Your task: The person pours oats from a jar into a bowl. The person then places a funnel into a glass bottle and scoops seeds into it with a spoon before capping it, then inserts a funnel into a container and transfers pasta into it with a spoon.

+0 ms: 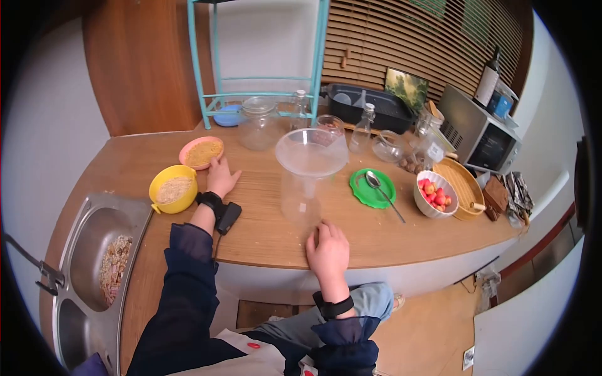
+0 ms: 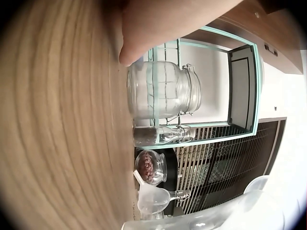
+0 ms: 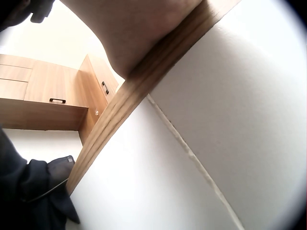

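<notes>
In the head view the left hand (image 1: 221, 178) reaches to the near edge of a pink bowl (image 1: 199, 152) of yellowish grains, its thumb spread; whether it touches the bowl I cannot tell. Beside it stands a yellow bowl (image 1: 175, 190) of pale flakes. The right hand (image 1: 329, 249) rests on the counter's front edge, fingers loosely bent, holding nothing. Just beyond it is a tall clear container (image 1: 300, 200) with a wide translucent funnel (image 1: 307, 156) on top. The left wrist view shows part of the left hand (image 2: 168, 24) near the wood surface, the right wrist view part of the right hand (image 3: 139, 28).
A green plate (image 1: 369, 196) with a spoon (image 1: 374, 181) and a white bowl (image 1: 431, 212) of red fruits stand to the right. Glass jars (image 1: 258, 125), a black tray (image 1: 370, 108) and a microwave (image 1: 480, 135) line the back. A sink (image 1: 94, 235) is at left.
</notes>
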A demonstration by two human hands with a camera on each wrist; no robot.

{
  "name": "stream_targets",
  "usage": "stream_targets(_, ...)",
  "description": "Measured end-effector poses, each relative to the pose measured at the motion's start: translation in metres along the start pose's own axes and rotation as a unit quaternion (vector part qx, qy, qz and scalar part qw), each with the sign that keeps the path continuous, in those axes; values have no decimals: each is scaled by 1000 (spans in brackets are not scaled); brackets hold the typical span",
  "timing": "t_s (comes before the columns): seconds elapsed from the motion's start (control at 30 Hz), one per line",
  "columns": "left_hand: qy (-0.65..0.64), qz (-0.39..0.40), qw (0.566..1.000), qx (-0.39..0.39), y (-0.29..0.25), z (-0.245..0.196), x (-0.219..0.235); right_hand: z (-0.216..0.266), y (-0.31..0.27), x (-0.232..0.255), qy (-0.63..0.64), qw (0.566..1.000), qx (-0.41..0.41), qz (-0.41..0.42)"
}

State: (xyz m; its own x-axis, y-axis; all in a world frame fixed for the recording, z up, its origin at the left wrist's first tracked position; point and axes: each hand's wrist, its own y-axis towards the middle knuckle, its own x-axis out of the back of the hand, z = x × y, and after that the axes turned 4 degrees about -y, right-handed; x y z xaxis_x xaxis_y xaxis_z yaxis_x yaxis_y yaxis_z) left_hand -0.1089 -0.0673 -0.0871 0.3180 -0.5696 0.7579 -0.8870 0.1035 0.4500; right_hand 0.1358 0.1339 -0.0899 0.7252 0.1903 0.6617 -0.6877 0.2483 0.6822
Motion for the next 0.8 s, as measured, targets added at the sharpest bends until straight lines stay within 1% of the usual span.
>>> stream_targets(0.03,-4,-14,999,-35,-1,2,-4,2,1,0,8,1000,10,1)
stream_targets(0.07,-4,-28,997,-69,-2,3,-4,3,1,2,3,1000,-5,8)
stream_targets(0.1,-8,-25,997,-67,-3,4,-5,4,1,3,-2,1000,-21,16)
stream_targets(0.17,-6,-24,998,-60,-5,-2,-2,4,0,2,5,1000,-12,17)
stream_targets(0.27,-29,-7,998,-64,-8,-11,-1,4,0,3,-4,1000,-23,21)
stream_targets(0.47,-73,13,991,-113,-17,-29,-1,3,0,4,-10,1000,-12,14)
stream_targets(0.5,-74,39,991,-109,-20,-37,4,3,0,3,-10,1000,-17,15)
stream_targets(0.53,-75,67,989,-106,-23,-42,5,3,1,2,-2,1000,-4,-4)
stream_targets(0.57,-74,79,988,-106,-23,-38,1,3,1,1,2,1000,3,-26)
stream_targets(0.6,-78,99,985,-117,-21,-36,-7,4,3,1,6,1000,-4,0)
stream_targets(0.63,-32,128,984,-119,-25,-48,3,5,3,3,1,999,-25,22)
stream_targets(0.7,-22,166,977,-131,-25,-56,6,2,0,-1,-12,999,-29,7)
stream_targets(0.73,-25,149,979,-139,-26,-53,3,1,0,-4,-9,1000,-28,-4)
stream_targets(0.77,-37,179,973,-141,-28,-59,12,-1,0,-4,-1,1000,-22,-15)
stream_targets(0.8,-57,193,970,-135,-34,-68,19,-3,-1,-2,-12,999,-31,-17)
